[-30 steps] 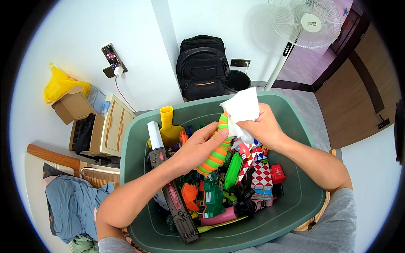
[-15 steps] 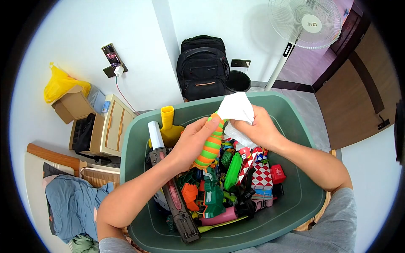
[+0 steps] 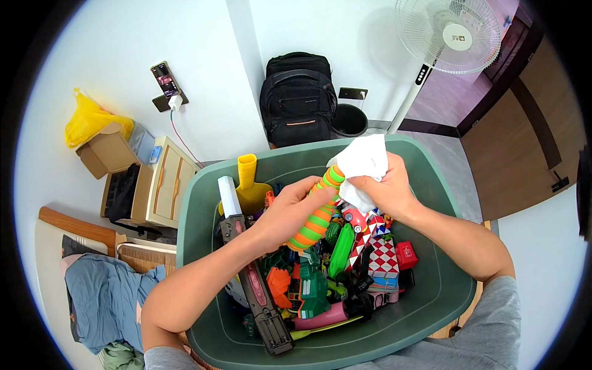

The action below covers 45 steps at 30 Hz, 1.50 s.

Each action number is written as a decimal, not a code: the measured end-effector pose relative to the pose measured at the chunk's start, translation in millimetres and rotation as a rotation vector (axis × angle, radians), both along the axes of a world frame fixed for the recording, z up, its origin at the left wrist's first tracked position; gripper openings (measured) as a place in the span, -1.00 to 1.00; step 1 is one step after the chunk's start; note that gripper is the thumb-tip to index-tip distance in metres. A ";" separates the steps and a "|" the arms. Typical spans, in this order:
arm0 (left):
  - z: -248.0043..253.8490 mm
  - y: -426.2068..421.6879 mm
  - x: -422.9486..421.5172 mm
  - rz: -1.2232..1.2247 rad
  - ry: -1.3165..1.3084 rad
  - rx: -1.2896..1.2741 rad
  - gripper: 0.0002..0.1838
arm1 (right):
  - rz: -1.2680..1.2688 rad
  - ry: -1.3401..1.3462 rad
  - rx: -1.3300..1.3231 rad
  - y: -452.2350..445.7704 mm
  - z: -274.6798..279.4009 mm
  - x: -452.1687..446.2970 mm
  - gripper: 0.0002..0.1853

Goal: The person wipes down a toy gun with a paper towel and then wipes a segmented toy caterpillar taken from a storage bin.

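Observation:
My left hand [image 3: 295, 213] is wrapped round an orange and green striped toy [image 3: 313, 227], long and tapering, tilted with its narrow end up and to the right. My right hand [image 3: 388, 188] grips a white cloth or tissue [image 3: 362, 161], which lies against the toy's upper end and covers its tip. Both hands are above a green plastic tub [image 3: 196, 240] full of toys. Below them lie a bright green toy [image 3: 341, 251], a red and white checked puzzle [image 3: 383, 259], a pink-red toy car [image 3: 355, 218] and a dark toy sword [image 3: 254, 283].
A yellow shovel [image 3: 248, 185] stands at the tub's far left side. Beyond the tub are a black backpack [image 3: 299, 102], a black bin [image 3: 349, 120] and a standing fan [image 3: 453, 37]. Left are a cardboard box [image 3: 128, 191], drawers [image 3: 165, 185] and blue-grey clothing [image 3: 111, 302].
The cloth and both hands have shifted a little to the right. More of the striped toy's upper end shows between my hands, and the toy car beneath is less covered.

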<state>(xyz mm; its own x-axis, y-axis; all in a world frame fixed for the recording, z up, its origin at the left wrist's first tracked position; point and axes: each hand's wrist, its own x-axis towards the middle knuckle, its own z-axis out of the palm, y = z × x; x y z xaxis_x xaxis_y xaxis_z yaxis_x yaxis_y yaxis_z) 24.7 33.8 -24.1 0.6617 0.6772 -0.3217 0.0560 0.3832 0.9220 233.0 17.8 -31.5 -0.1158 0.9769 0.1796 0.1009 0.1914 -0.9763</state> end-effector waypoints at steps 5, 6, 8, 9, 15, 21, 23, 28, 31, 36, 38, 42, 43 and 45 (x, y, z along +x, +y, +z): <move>-5.2 -3.7 3.8 -0.011 0.012 0.094 -0.64 | 0.081 0.015 0.012 0.2 1.0 -1.2 -0.79; -5.8 -3.9 4.5 -0.011 0.020 0.147 -0.63 | 0.088 0.027 0.004 -0.2 2.4 -2.7 -0.79; -6.3 -3.4 4.1 -0.023 0.036 0.146 -0.62 | 0.072 -0.005 0.029 0.4 0.3 -3.3 -0.80; -6.4 -3.2 3.5 -0.035 0.050 0.145 -0.61 | 0.057 -0.037 0.055 0.6 -0.5 -3.5 -0.80; -6.6 0.9 0.7 -0.066 0.122 0.053 -0.59 | -0.126 0.086 -0.168 7.0 -4.0 -2.5 -0.74; -6.8 -0.3 2.0 -0.080 0.196 0.162 -0.64 | -0.145 0.221 -0.250 12.7 -3.9 -2.6 -0.64; -6.5 -0.1 1.9 -0.075 0.194 0.157 -0.64 | -0.111 0.232 -0.274 10.9 -4.4 -2.5 -0.64; -4.4 0.2 1.3 -0.054 0.195 0.107 -0.63 | 0.256 0.034 -0.097 -4.3 0.7 -9.6 -0.52; -6.7 -0.4 1.3 -0.009 0.139 0.137 -0.61 | 0.327 0.007 -0.121 -3.3 11.4 -6.0 -0.50; -14.6 1.6 0.9 0.027 0.089 0.147 -0.53 | 0.257 -0.013 -0.305 5.1 -3.0 -1.5 -0.56; -14.7 1.6 1.0 0.022 0.091 0.162 -0.53 | 0.190 -0.087 -0.208 4.6 -7.9 -4.9 -0.61; -16.9 2.1 0.5 0.007 0.124 0.183 -0.52 | 0.180 -0.108 -0.171 4.8 -7.9 -5.6 -0.64; -15.9 1.9 0.6 0.006 0.125 0.183 -0.52 | 0.166 -0.116 -0.165 4.9 -7.4 -5.7 -0.65; -11.4 1.2 0.6 -0.011 0.135 0.162 -0.52 | 0.152 -0.123 -0.158 4.4 -5.0 -6.2 -0.65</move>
